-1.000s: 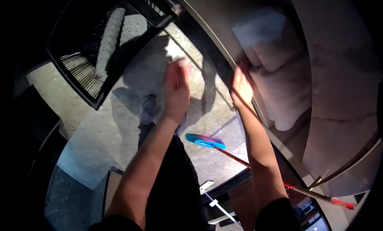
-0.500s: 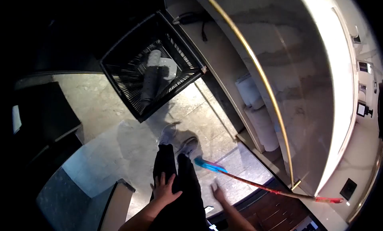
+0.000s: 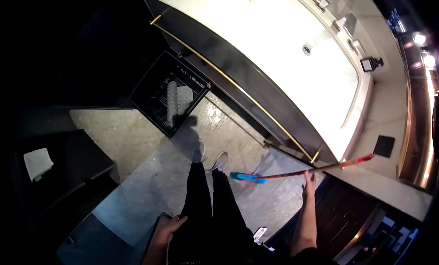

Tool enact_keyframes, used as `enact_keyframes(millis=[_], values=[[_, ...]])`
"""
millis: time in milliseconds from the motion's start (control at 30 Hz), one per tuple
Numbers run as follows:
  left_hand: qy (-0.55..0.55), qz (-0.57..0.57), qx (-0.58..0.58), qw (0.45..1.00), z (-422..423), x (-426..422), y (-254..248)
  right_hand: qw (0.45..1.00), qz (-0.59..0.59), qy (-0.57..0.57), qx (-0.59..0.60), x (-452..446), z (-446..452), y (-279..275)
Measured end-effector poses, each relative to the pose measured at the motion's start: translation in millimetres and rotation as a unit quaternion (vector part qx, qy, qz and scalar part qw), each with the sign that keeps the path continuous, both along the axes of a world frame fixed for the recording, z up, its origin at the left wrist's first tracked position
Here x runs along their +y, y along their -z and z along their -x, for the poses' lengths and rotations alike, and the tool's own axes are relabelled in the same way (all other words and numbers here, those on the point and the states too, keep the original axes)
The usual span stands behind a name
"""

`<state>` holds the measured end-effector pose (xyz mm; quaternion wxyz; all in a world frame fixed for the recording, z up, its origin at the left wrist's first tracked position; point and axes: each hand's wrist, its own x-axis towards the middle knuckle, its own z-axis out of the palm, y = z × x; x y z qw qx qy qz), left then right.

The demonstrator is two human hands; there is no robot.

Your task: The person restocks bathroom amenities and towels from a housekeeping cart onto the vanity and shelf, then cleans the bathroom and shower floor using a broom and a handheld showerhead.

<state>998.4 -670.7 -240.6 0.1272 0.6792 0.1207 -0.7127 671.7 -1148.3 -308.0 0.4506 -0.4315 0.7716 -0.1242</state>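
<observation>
A broom [image 3: 286, 175] with a blue head [image 3: 248, 177] on the floor and a red-and-brown stick leans toward the counter, its red end up by the counter edge. My right hand [image 3: 309, 182] is at the middle of the stick, fingers apart and overlapping it; no closed grip shows. My left hand [image 3: 173, 225] lies by my left thigh with fingers stretched out and nothing visible in it; part of it is in shadow.
A white sink [image 3: 315, 77] with a brass rail [image 3: 238, 86] along its front fills the right. Below stands a black basket [image 3: 151, 115] holding a grey roll. A white cloth [image 3: 38, 164] lies on a dark surface at left. A soap dispenser [image 3: 369, 64] stands by the taps.
My view has swung, showing more of the sink. My right hand has moved up and right to the broom stick. My left hand has shifted from atop my thigh to its outer side.
</observation>
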Motion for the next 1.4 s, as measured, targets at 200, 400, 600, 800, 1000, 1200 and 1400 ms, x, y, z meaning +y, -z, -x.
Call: enact_keyframes(millis=[200,400,600,800,1000,1200,1400], values=[[0.049,0.013,-0.016,0.999,17.4,40.3,-5.5,0.993,0.095,-0.003,-0.074,-13.4,-2.8,43.7],[0.185,0.39,-0.206,0.878,-23.5,-19.5,-85.7,0.93,0.188,-0.316,0.014,202.4,1.0,14.1],[0.061,0.759,-0.171,0.625,-52.1,-24.7,-229.3,0.835,0.087,-0.519,-0.158,326.6,-137.2,-71.5],[0.048,0.722,-0.001,0.69,-85.8,156.6,-229.2,0.647,0.014,-0.76,0.063,443.4,-226.5,-89.8],[-0.084,0.806,-0.076,0.58,-83.3,254.7,-243.1,0.632,0.089,-0.77,-0.011,530.4,-278.1,-85.7],[-0.009,0.8,-0.152,0.58,-56.5,215.2,-239.4,0.728,0.116,-0.67,-0.088,550.9,-279.2,-78.4],[0.164,0.807,0.01,0.567,57.5,118.2,-242.2,0.844,0.084,-0.519,-0.105,530.0,-166.0,-85.7]])
